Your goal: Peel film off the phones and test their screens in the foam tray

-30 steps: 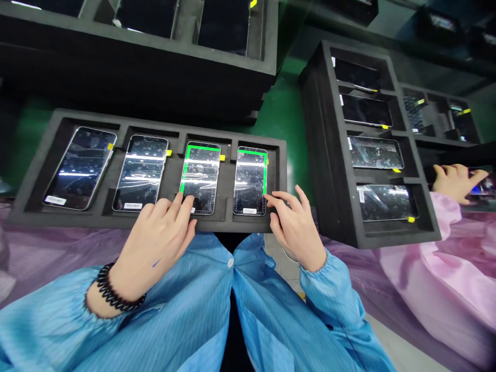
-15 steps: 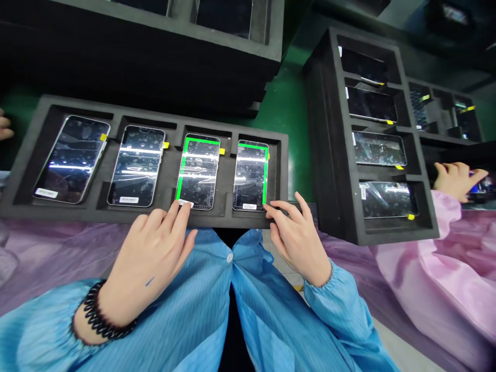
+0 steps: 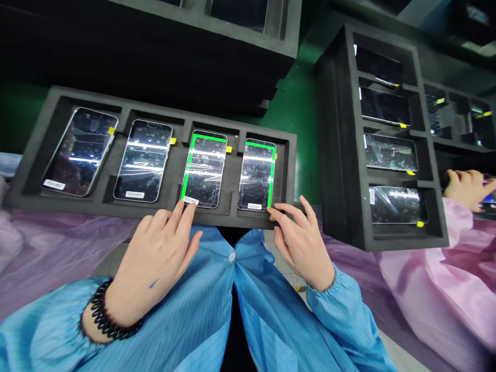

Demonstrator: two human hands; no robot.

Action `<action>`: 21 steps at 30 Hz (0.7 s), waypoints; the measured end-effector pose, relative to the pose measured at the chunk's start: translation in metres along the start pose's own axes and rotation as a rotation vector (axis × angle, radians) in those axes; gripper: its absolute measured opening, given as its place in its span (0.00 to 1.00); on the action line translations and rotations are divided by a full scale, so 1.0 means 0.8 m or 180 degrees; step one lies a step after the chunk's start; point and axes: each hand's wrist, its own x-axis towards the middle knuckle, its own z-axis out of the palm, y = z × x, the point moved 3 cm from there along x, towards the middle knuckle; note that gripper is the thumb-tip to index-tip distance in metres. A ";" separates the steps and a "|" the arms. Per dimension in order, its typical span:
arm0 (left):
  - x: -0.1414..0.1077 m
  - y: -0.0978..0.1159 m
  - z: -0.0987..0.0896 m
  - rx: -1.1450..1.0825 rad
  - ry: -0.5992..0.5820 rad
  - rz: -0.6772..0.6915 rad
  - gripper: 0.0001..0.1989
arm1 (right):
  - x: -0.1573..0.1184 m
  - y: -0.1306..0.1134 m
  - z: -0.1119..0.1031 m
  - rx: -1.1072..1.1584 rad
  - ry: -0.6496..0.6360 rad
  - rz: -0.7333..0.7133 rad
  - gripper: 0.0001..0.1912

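Note:
Across a black foam tray [image 3: 163, 219] lie phone screens in separate compartments, with white labels at their lower ends and yellow tabs at the side. The third screen [image 3: 207, 173] shows a green band along its top and left edges. On the rightmost screen [image 3: 256, 173], the green runs along the top and right edges. My left hand [image 3: 158, 258] rests its outstretched fingertips at the third screen's lower left corner, by its label. With fingers spread, my right hand [image 3: 304, 245] has its index fingertip at the rightmost screen's lower right corner. Neither hand grips anything.
A taller stack of black foam trays [image 3: 346, 206] holding more screens stands at right. Another dark foam stack [image 3: 155, 57] rises behind my tray. The table surface [image 3: 289, 103] is green. At far right is a co-worker's hand [image 3: 467, 188] with a pink sleeve [image 3: 453, 248].
The view has shifted slightly, so the tray and stacks sit further right. My fingertips stay at the same two screen corners. A co-worker's fingers at the left edge have left the view.

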 end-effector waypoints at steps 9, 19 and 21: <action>0.000 0.006 0.000 0.0014 0.0001 -0.0078 0.24 | 0.005 -0.001 0.007 0.0105 0.0003 -0.0075 0.17; 0.000 0.011 0.000 -0.0027 0.0034 -0.0108 0.24 | 0.007 -0.004 0.011 0.0174 -0.0030 -0.0123 0.18; 0.000 0.013 0.000 -0.0074 0.0051 -0.0093 0.24 | 0.007 -0.004 0.011 0.0177 -0.0029 -0.0127 0.18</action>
